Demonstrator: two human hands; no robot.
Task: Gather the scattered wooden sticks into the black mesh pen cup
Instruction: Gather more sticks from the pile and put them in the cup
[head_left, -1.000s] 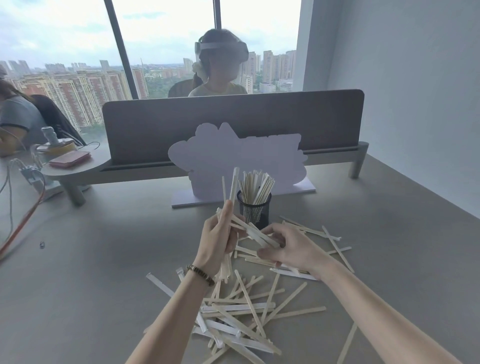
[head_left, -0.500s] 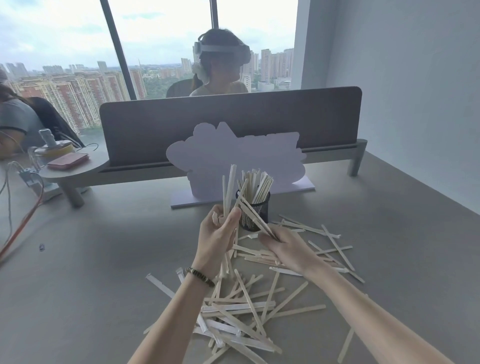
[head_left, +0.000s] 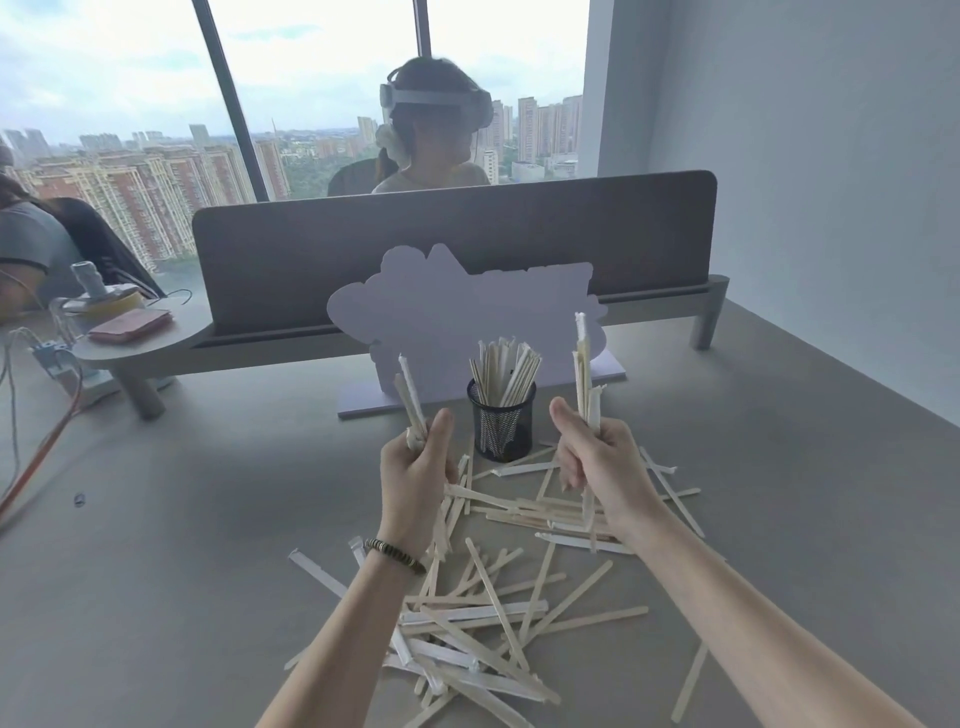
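Note:
The black mesh pen cup (head_left: 501, 427) stands upright on the grey table, with several wooden sticks (head_left: 506, 370) poking out of its top. My left hand (head_left: 415, 478) is just left of the cup, closed around a small upright bundle of sticks (head_left: 410, 397). My right hand (head_left: 602, 467) is just right of the cup and grips another upright bundle (head_left: 584, 369). Both hands hover above the table, apart from the cup. Many loose sticks (head_left: 483, 618) lie scattered in a heap in front of the cup and under my forearms.
A pale cloud-shaped card stand (head_left: 457, 306) stands right behind the cup. Behind it runs a grey desk divider (head_left: 452, 244) with a person seated beyond. At far left a shelf (head_left: 130, 348) holds a pink phone, with cables (head_left: 31, 457) beside it. A white wall (head_left: 831, 182) bounds the right.
My hands were together in front of the cup, sharing sticks. They have moved apart, left hand to the cup's left, right hand to its right, each holding its own bundle upright.

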